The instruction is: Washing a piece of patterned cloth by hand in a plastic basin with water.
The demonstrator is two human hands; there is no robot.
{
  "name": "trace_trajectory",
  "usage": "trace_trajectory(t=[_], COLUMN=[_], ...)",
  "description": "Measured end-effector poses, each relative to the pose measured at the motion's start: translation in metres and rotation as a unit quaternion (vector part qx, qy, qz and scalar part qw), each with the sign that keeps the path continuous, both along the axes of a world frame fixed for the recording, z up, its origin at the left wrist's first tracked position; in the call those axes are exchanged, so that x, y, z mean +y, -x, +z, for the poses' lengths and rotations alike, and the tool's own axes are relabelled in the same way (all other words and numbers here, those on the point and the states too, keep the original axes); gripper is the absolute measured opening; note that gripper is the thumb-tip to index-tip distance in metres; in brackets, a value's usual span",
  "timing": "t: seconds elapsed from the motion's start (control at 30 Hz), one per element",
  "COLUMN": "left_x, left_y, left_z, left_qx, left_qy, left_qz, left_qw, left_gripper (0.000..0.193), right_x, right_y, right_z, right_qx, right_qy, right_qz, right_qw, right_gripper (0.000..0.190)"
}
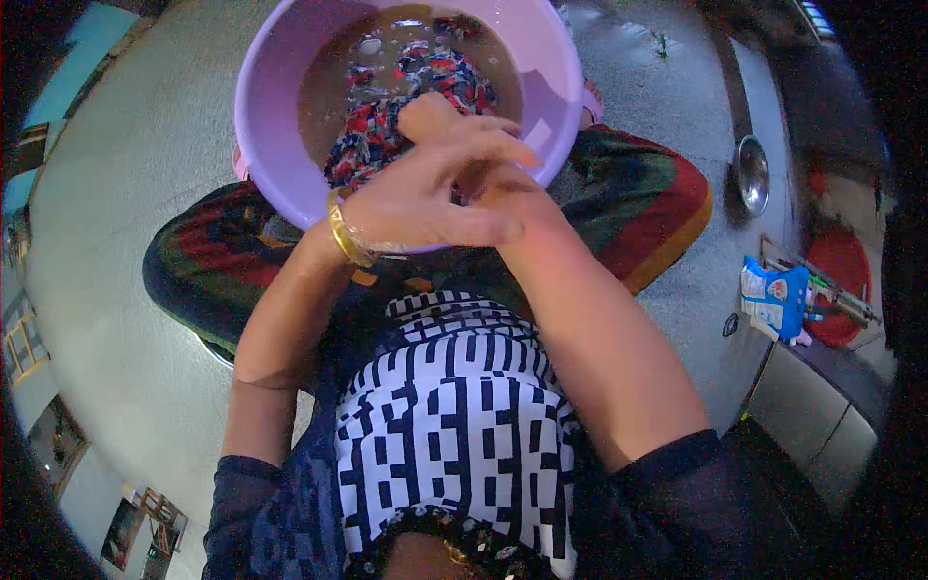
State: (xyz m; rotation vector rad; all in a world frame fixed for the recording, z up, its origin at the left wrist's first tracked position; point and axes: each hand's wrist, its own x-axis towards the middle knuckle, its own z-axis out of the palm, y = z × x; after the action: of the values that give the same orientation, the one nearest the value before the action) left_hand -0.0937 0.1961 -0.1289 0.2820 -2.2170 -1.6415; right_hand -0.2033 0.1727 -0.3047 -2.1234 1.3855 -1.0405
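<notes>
A lilac plastic basin (262,130) holds murky water and a soaked cloth (366,138) patterned in red, navy and white. My left hand (428,192), with a gold bangle (346,227) at its wrist, reaches across and clasps my right wrist, its thumb on the forearm and its fingers over the far side. Beyond it, my right hand (431,118) is above the cloth with its fingers curled in; most of it is hidden behind the left one, so whether it grips anything is unclear.
My bent legs in striped trousers (652,206) flank the basin on the concrete floor (130,188). To the right are a metal bowl (752,176), a blue and white packet (774,299) and a red round object (841,275). Wooden frames (27,348) stand at the far left.
</notes>
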Motion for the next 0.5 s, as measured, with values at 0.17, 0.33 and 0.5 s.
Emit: trace_trajectory(t=[0.17, 0.33, 0.5], left_x=[0.021, 0.015, 0.012], left_y=[0.011, 0.012, 0.009], left_z=[0.023, 0.009, 0.006], left_qx=[-0.039, 0.0, 0.006], left_qy=[-0.129, -0.078, -0.211], left_qz=[-0.077, -0.113, -0.138], left_qw=[0.988, 0.991, 0.968], left_gripper=[0.048, 0.041, 0.035], right_x=[-0.012, -0.004, 0.002], right_y=[-0.009, -0.013, -0.01], right_z=[-0.017, 0.009, 0.028], right_qx=[0.353, 0.447, 0.422], right_qy=[-0.102, -0.118, -0.103], right_qz=[0.003, 0.038, 0.059], right_qw=[0.93, 0.886, 0.899], right_gripper=[0.019, 0.017, 0.018])
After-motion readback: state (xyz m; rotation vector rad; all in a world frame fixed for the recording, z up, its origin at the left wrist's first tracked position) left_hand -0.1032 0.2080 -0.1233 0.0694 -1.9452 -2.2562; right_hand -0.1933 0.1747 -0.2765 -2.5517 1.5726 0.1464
